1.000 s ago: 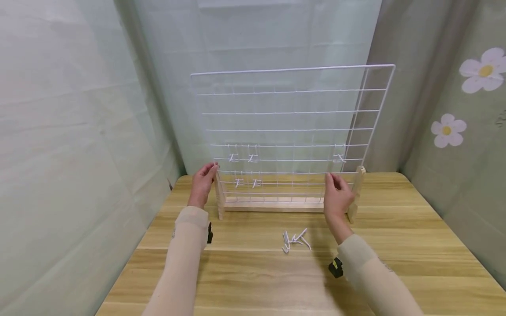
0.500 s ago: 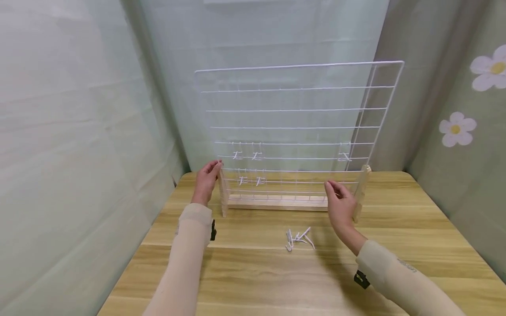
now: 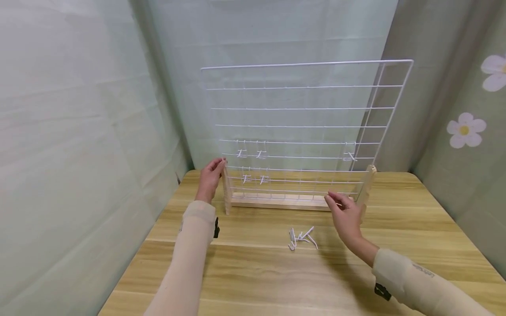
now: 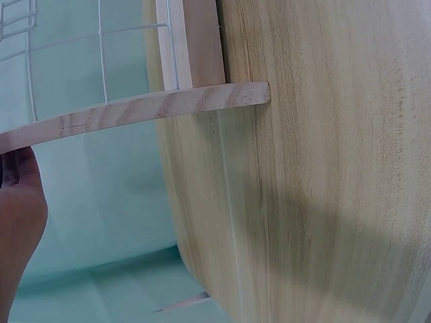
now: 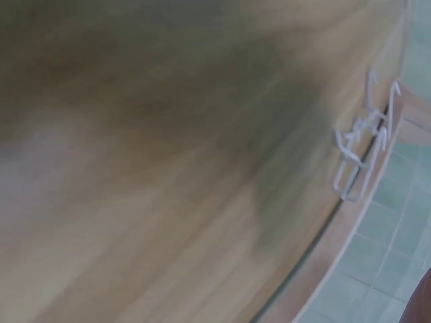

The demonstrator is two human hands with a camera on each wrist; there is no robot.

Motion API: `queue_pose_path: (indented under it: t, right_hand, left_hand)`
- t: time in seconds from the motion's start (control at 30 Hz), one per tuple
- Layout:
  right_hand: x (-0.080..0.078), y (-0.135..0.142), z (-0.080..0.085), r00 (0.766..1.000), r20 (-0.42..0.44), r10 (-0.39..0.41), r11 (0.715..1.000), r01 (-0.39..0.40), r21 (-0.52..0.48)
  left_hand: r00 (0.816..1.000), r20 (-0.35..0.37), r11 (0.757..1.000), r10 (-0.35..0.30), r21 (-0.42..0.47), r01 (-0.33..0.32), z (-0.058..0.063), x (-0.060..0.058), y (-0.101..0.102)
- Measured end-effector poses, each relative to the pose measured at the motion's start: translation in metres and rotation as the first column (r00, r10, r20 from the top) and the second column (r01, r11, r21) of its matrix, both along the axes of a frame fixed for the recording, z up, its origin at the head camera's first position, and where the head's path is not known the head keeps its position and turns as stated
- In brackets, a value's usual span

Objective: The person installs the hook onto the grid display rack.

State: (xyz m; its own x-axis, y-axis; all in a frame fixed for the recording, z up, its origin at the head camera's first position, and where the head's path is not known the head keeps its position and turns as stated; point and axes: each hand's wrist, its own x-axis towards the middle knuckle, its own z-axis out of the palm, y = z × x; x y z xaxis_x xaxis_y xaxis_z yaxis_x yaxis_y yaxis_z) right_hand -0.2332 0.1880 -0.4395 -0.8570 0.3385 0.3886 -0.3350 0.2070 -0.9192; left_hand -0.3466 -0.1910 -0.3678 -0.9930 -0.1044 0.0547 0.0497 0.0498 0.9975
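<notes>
A white wire grid (image 3: 308, 65) stands upright in a pale wooden stand (image 3: 276, 202). My left hand (image 3: 209, 179) holds the top of the stand's left upright (image 3: 226, 191) between thumb and fingers; in the left wrist view part of that hand (image 4: 20, 215) shows against the upright (image 4: 135, 111). In front of the grid's lower right, my right hand (image 3: 347, 218) has its thumb and fingers loosely bent, with nothing visible between them. A small pile of white wire hooks (image 3: 302, 238) lies on the table, left of and below that hand.
Several white hooks hang on the grid: left ones, such as this upper hook (image 3: 261, 154), and one right hook (image 3: 350, 155). The right upright (image 3: 367, 184) is close behind my right hand. Pale cloth (image 3: 99, 109) encloses the wooden table (image 3: 253, 281).
My right hand has come away from the grid wires and moved down, toward the front. My left hand has stayed at the left upright. The head view has shifted slightly.
</notes>
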Motion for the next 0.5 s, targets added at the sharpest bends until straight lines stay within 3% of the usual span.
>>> queue_pose_path:
  t: [0.17, 0.5]
  right_hand:
    - [0.008, 0.0, -0.011, 1.0, 0.006, 0.016, 0.999, -0.016, 0.046]
    - [0.023, 0.006, -0.027, 0.996, 0.054, 0.077, 0.984, -0.085, 0.156]
  left_hand:
    - [1.0, -0.016, 1.0, 0.007, -0.007, -0.007, -0.013, -0.009, -0.004]
    - [0.998, -0.057, 1.0, 0.012, -0.003, -0.013, -0.015, -0.01, -0.004]
